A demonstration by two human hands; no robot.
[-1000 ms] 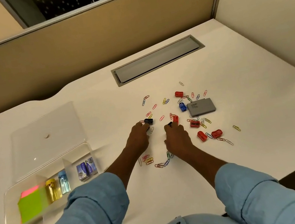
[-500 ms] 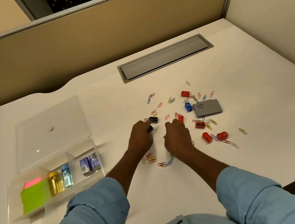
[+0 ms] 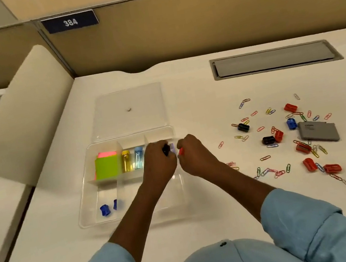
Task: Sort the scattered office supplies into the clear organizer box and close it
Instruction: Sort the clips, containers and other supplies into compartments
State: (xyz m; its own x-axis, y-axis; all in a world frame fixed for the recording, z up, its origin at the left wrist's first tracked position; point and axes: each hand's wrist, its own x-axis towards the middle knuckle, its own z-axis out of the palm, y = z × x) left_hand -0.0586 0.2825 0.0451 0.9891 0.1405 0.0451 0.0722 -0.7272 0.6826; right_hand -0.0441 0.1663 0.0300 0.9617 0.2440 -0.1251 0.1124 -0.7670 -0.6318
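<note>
Both hands (image 3: 174,161) moved from clips (image 3: 285,145) to organizer box (image 3: 88,205).

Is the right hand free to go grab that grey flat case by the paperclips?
Probably not yet: the right hand seems to pinch a red clip. Otherwise nothing blocks the grey case.

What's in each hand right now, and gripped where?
Left hand: black clip in its fingertips. Right hand: red clip. Exact grip points hidden.
</note>
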